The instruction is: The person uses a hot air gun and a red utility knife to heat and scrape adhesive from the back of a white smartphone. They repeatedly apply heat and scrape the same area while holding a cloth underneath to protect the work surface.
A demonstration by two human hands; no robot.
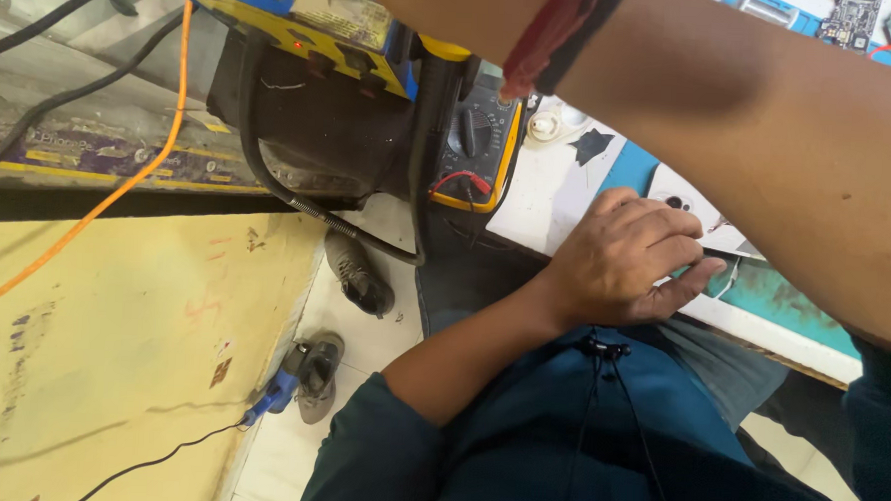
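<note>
Head view: left hand (625,258) rests curled at the near edge of the white workbench (548,195), fingers folded in, thumb and forefinger pinching the corner of a thin white panel (702,217) that lies flat on a teal mat (794,306). Right forearm (771,124) crosses the top of the frame, red and black bands at the wrist; the right hand itself is out of frame. A yellow multimeter (475,142) stands just left of the panel. Shoes (359,272) lie on the floor below.
</note>
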